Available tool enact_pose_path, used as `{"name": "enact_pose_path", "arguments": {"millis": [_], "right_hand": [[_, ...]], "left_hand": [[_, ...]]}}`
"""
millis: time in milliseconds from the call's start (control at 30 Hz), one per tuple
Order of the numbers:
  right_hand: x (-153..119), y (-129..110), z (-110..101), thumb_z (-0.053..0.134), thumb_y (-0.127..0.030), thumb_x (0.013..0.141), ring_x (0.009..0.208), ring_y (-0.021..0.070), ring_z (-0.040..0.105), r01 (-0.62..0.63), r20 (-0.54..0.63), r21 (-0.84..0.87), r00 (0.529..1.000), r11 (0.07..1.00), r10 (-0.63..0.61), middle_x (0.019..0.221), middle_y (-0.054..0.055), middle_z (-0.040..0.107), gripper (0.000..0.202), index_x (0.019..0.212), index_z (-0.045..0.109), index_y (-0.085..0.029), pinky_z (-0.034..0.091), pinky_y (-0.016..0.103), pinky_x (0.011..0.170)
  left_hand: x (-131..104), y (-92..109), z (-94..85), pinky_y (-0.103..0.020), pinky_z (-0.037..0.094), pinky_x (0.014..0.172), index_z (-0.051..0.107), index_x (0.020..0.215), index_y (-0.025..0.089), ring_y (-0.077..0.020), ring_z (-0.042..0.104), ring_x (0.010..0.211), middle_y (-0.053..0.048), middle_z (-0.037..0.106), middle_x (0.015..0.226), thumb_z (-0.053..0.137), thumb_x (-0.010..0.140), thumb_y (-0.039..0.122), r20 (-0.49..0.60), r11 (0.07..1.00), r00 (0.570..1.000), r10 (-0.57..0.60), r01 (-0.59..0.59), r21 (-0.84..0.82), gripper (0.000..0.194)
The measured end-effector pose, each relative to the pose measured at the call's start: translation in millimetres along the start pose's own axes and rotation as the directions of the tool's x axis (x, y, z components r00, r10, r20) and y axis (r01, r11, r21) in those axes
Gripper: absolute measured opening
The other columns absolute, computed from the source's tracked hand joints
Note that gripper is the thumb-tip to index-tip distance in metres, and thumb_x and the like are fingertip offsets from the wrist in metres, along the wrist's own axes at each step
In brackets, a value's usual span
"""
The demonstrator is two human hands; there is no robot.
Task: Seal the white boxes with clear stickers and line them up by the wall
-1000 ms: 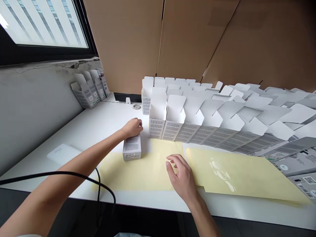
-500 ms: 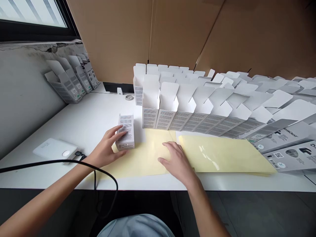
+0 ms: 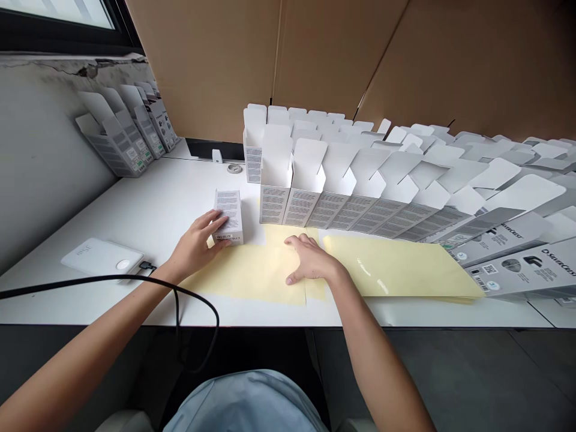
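Observation:
A small white carton (image 3: 231, 210) with grey print lies by the near end of the open boxes. My left hand (image 3: 200, 240) is on its left side, fingers over the edge and thumb at the near end, closed lightly on it. To the right, my right hand (image 3: 308, 258) hovers over or rests on a pale yellow sheet (image 3: 252, 282), fingers curved and thumb apart, with nothing in them. Beside that hand lies a stack of glossy yellow sheets (image 3: 405, 267).
Rows of white boxes with raised flaps (image 3: 310, 180) fill the back right. More boxes (image 3: 119, 135) lean at the left wall. A white power bank (image 3: 101, 257) sits at left, with a black cable (image 3: 189, 293) arching over my left forearm. Cardboard (image 3: 333, 54) stands behind.
The view has tilted down a little. My left hand and the carton have shifted slightly away from me. My right hand has also moved a little farther forward and turned inward.

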State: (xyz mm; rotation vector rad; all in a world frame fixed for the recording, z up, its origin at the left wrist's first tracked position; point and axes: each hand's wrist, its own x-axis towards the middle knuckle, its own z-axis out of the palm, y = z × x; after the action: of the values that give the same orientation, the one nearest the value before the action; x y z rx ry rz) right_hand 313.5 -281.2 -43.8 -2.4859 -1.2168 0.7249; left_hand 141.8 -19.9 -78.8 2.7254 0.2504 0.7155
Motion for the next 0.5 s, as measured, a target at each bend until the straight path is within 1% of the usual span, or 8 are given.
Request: {"name": "enact_pose_path", "arguments": {"millis": [67, 133, 200, 233, 267, 367, 433, 500], "right_hand": [[-6, 0, 2, 0.090, -0.020, 0.054, 0.131, 0.0355, 0.042, 0.003, -0.008, 0.015, 1.000, 1.000, -0.003, 0.134, 0.014, 0.047, 0.097, 0.141, 0.046, -0.020, 0.045, 0.046, 0.100], [-19, 0, 8, 0.087, -0.020, 0.058, 0.136, 0.0346, 0.039, 0.039, -0.097, 0.107, 0.995, 0.994, -0.029, 0.139, 0.012, 0.046, 0.091, 0.140, 0.048, -0.023, 0.041, 0.048, 0.107], [-39, 0, 19, 0.079, -0.026, 0.072, 0.141, 0.0301, 0.035, 0.108, -0.253, 0.324, 0.967, 0.940, -0.024, 0.147, 0.009, 0.042, 0.074, 0.140, 0.048, -0.028, 0.036, 0.048, 0.113], [-51, 0, 26, 0.072, -0.032, 0.080, 0.141, 0.0269, 0.036, 0.145, -0.323, 0.480, 0.946, 0.865, 0.020, 0.150, 0.007, 0.041, 0.065, 0.140, 0.047, -0.030, 0.038, 0.046, 0.113], [-63, 0, 34, 0.068, -0.038, 0.084, 0.141, 0.0252, 0.037, 0.156, -0.343, 0.634, 0.934, 0.758, 0.095, 0.152, 0.006, 0.039, 0.059, 0.139, 0.046, -0.033, 0.041, 0.044, 0.111], [-90, 0, 54, 0.073, -0.047, 0.079, 0.142, 0.0269, 0.037, 0.132, -0.284, 0.900, 0.901, 0.416, 0.328, 0.150, 0.006, 0.044, 0.056, 0.130, 0.053, -0.033, 0.042, 0.046, 0.110], [-98, 0, 63, 0.081, -0.045, 0.071, 0.140, 0.0295, 0.040, 0.129, -0.219, 0.963, 0.884, 0.235, 0.413, 0.147, 0.007, 0.049, 0.058, 0.123, 0.059, -0.030, 0.042, 0.047, 0.110], [-99, -2, 67, 0.085, -0.041, 0.065, 0.135, 0.0306, 0.047, 0.157, -0.181, 0.983, 0.867, 0.091, 0.465, 0.144, 0.008, 0.053, 0.061, 0.120, 0.062, -0.029, 0.046, 0.047, 0.106]], "left_hand": [[-3, 9, -0.2, -0.053, 0.044, 0.110, 0.050, 0.140, 0.025, -0.0346, 0.045, 0.138, -0.015, 0.047, 0.149, 0.058, 0.091, 0.040, -0.087, 0.998, 0.996, 0.020, -0.016, 0.055, 0.052], [-13, 24, 0.1, -0.053, 0.046, 0.109, 0.052, 0.137, 0.025, -0.0334, 0.049, 0.135, -0.016, 0.052, 0.142, 0.059, 0.092, 0.032, -0.154, 0.992, 0.982, 0.106, -0.094, 0.087, 0.046], [-26, 42, 2.1, -0.049, 0.049, 0.107, 0.056, 0.132, 0.026, -0.0305, 0.055, 0.128, -0.014, 0.060, 0.132, 0.058, 0.093, 0.027, -0.084, 0.972, 0.968, 0.237, -0.235, 0.033, 0.039], [-33, 51, 3.9, -0.047, 0.050, 0.106, 0.057, 0.131, 0.025, -0.0297, 0.056, 0.127, -0.014, 0.061, 0.131, 0.057, 0.093, 0.027, 0.003, 0.957, 0.957, 0.290, -0.289, -0.027, 0.038], [-40, 59, 6.1, -0.047, 0.051, 0.107, 0.057, 0.133, 0.023, -0.0302, 0.054, 0.130, -0.014, 0.059, 0.135, 0.056, 0.094, 0.030, 0.097, 0.948, 0.944, 0.316, -0.308, -0.084, 0.039], [-55, 74, 14.0, -0.049, 0.046, 0.113, 0.048, 0.143, 0.016, -0.0334, 0.041, 0.142, -0.017, 0.044, 0.152, 0.057, 0.094, 0.044, 0.311, 0.957, 0.910, 0.275, -0.227, -0.182, 0.057], [-60, 78, 18.9, -0.049, 0.042, 0.116, 0.044, 0.147, 0.016, -0.0332, 0.036, 0.145, -0.016, 0.038, 0.156, 0.057, 0.093, 0.050, 0.364, 0.966, 0.905, 0.220, -0.151, -0.210, 0.065], [-63, 79, 23.0, -0.049, 0.039, 0.118, 0.043, 0.148, 0.017, -0.0328, 0.034, 0.146, -0.015, 0.037, 0.157, 0.057, 0.094, 0.051, 0.371, 0.967, 0.909, 0.191, -0.109, -0.230, 0.066]]}}
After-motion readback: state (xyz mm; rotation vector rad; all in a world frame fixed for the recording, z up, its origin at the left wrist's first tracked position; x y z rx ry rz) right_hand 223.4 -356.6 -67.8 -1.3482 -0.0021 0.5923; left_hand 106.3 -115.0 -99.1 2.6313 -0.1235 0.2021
